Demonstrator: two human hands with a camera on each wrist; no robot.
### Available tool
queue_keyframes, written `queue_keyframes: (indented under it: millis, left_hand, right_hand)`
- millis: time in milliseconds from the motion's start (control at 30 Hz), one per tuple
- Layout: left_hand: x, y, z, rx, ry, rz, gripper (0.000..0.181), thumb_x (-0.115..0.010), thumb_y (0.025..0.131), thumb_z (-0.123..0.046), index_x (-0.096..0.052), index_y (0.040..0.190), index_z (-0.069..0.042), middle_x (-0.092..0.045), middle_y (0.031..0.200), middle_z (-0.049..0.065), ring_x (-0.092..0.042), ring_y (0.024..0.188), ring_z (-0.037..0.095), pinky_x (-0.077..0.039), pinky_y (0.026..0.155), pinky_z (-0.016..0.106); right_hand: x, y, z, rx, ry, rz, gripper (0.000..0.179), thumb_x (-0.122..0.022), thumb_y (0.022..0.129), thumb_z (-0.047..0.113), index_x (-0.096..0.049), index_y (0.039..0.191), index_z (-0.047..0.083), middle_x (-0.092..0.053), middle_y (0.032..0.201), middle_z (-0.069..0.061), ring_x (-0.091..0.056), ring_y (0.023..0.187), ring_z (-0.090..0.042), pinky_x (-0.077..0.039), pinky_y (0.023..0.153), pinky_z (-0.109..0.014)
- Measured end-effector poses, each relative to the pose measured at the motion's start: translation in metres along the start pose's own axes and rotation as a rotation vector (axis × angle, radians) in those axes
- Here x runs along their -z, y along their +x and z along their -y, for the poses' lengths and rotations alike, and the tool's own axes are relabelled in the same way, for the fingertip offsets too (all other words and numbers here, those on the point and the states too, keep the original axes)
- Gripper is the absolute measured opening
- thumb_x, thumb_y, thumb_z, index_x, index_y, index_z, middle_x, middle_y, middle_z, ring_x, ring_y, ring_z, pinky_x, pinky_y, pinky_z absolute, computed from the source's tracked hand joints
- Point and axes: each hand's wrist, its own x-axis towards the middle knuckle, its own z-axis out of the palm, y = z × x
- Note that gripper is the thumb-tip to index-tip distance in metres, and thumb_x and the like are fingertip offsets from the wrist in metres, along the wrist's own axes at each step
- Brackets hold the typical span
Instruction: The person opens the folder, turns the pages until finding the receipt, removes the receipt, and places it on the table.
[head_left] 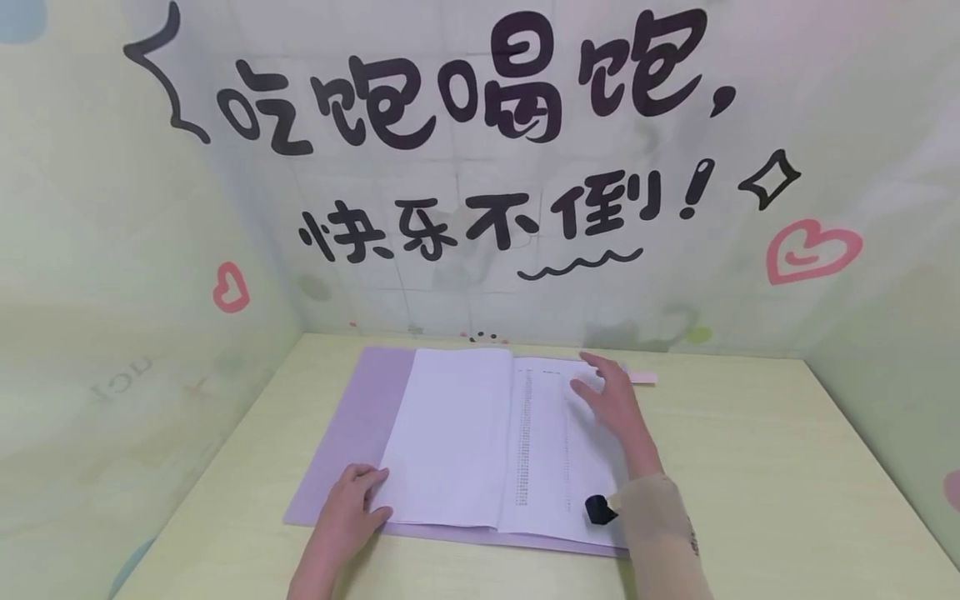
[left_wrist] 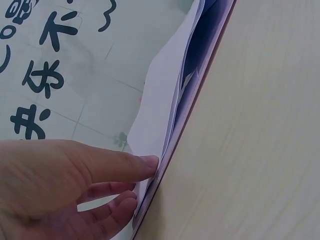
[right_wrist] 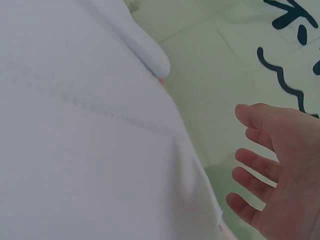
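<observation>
On the L side wall: 1 pink heart outline [head_left: 231,287], sm. Bench [head_left: 240,492], pale wood-look, carried 1 book [head_left: 480,467], lying open approx. mid-bench, top edge near back wall. Cover [head_left: 352,417], lilac, projected past pages at L & along btm. L hand [head_left: 348,504] lay at btm-L corner of L page [head_left: 450,408]: grip loose, thumb & index spread apart, tips touching page edge; L wrist view showed sheets bowed up off cover farther along. L page looked blank. Above, lg. black Chinese lettering [head_left: 525,75], 2 rows, w/ wavy line [head_left: 577,265] under. R page [head_left: 543,450]: sm. printed columns, too fine to read. R hand [head_left: 611,396] hung over R page's upper outer part, apart fr. paper per R wrist view: grip wide, fingers part-bent & spaced, nothing in hold. Black item [head_left: 600,510], unident., sat at R cuff; sleeve [head_left: 660,542] beige. Pink tab [head_left: 645,379] stuck out past book's upper R edge. Far R: larger pink heart [head_left: 813,252] on wall.
</observation>
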Motion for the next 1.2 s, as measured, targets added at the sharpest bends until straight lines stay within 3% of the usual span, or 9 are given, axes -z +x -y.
queue_keyframes:
  millis: [133,233,400,600,800,900,1033,1200]
  left_hand:
    - [0.002,0.0,0.001,0.007,-0.004,0.011,0.053,-0.079,0.075,-0.005,-0.063,0.124,0.007,-0.056,0.129,0.023,-0.06,0.106,0.034,-0.05,0.098,0.054]
    - [0.002,0.0,0.002,0.009,0.0,0.014,0.052,-0.079,0.076,-0.006,-0.063,0.124,0.007,-0.057,0.129,0.023,-0.059,0.109,0.036,-0.049,0.099,0.055]
    - [0.0,0.001,0.001,0.009,0.004,0.023,0.051,-0.078,0.076,-0.005,-0.063,0.124,0.006,-0.056,0.129,0.024,-0.057,0.116,0.042,-0.047,0.102,0.056]
    - [-0.003,0.002,0.0,0.005,0.011,0.023,0.051,-0.079,0.075,-0.006,-0.064,0.123,0.005,-0.057,0.128,0.023,-0.057,0.115,0.042,-0.047,0.101,0.057]
    - [-0.003,0.001,-0.001,0.006,-0.001,0.016,0.051,-0.079,0.075,-0.005,-0.064,0.123,0.005,-0.057,0.128,0.023,-0.057,0.115,0.043,-0.047,0.101,0.057]
    - [-0.002,0.001,-0.001,0.001,-0.009,0.015,0.051,-0.079,0.075,-0.005,-0.064,0.122,0.005,-0.058,0.127,0.022,-0.058,0.115,0.041,-0.047,0.1,0.056]
    - [-0.001,0.001,-0.001,0.005,-0.02,0.017,0.05,-0.079,0.075,-0.005,-0.065,0.123,0.004,-0.058,0.128,0.021,-0.057,0.116,0.041,-0.046,0.102,0.055]
    - [0.0,0.001,0.0,0.006,-0.024,0.023,0.05,-0.079,0.075,-0.005,-0.065,0.122,0.003,-0.058,0.128,0.02,-0.059,0.113,0.038,-0.048,0.1,0.054]
  right_hand:
    - [0.004,-0.01,-0.014,-0.064,-0.024,-0.049,0.058,-0.065,0.094,0.018,-0.044,0.144,-0.002,-0.046,0.144,-0.03,-0.045,0.13,-0.047,-0.037,0.11,-0.058]
    - [0.003,-0.018,-0.021,-0.141,-0.054,-0.053,0.061,-0.064,0.094,0.02,-0.041,0.144,-0.006,-0.044,0.142,-0.034,-0.04,0.131,-0.05,-0.033,0.112,-0.06]
    - [0.005,-0.024,-0.039,-0.256,-0.091,0.01,0.071,-0.064,0.093,0.028,-0.033,0.148,-0.004,-0.034,0.148,-0.032,-0.029,0.138,-0.049,-0.027,0.117,-0.06]
    - [0.017,-0.02,-0.052,-0.269,-0.08,0.098,0.079,-0.065,0.091,0.03,-0.027,0.151,-0.004,-0.026,0.149,-0.032,-0.029,0.14,-0.049,-0.029,0.117,-0.059]
    - [0.031,-0.016,-0.053,-0.221,-0.089,0.194,0.079,-0.066,0.089,0.024,-0.026,0.151,-0.006,-0.03,0.139,-0.032,-0.042,0.127,-0.044,-0.039,0.11,-0.055]
    - [0.038,-0.013,-0.052,-0.156,-0.109,0.231,0.079,-0.066,0.086,0.019,-0.028,0.149,-0.011,-0.035,0.126,-0.031,-0.043,0.114,-0.04,-0.043,0.099,-0.048]
    - [0.046,-0.006,-0.055,-0.06,-0.145,0.281,0.078,-0.065,0.082,0.014,-0.031,0.145,-0.016,-0.042,0.11,-0.024,-0.041,0.102,-0.033,-0.04,0.086,-0.036]
    - [0.054,-0.001,-0.06,0.057,-0.193,0.336,0.071,-0.067,0.083,0.008,-0.037,0.141,-0.019,-0.048,0.087,-0.014,-0.045,0.082,-0.024,-0.038,0.074,-0.03]
